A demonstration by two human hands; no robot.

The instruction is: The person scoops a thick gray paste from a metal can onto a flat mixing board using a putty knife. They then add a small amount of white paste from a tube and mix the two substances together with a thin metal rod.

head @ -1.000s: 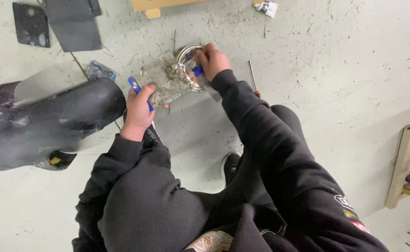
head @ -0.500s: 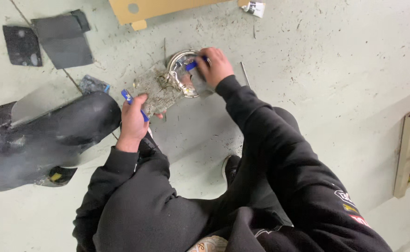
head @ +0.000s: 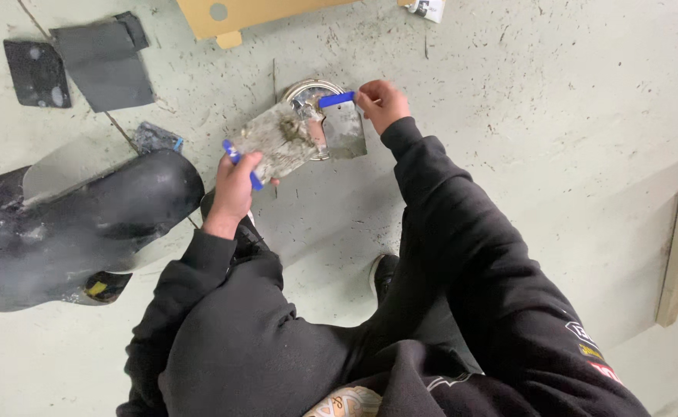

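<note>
While the person crouches over the round metal tin [head: 302,91] on the floor, the left hand [head: 235,185] is clamped on a filler-caked spreader [head: 277,143] just beside it. The right hand [head: 381,102] pinches a smaller spreader [head: 344,127] over the tin's edge. Both blades look thin, stiff and light, best held by their blue grips.

Bare floor [head: 555,116] lies open at the upper right of the frame. At left, a big black curved panel [head: 84,224] blocks the way; dark sheets [head: 103,62] and a cardboard piece [head: 262,11] crowd the top.
</note>
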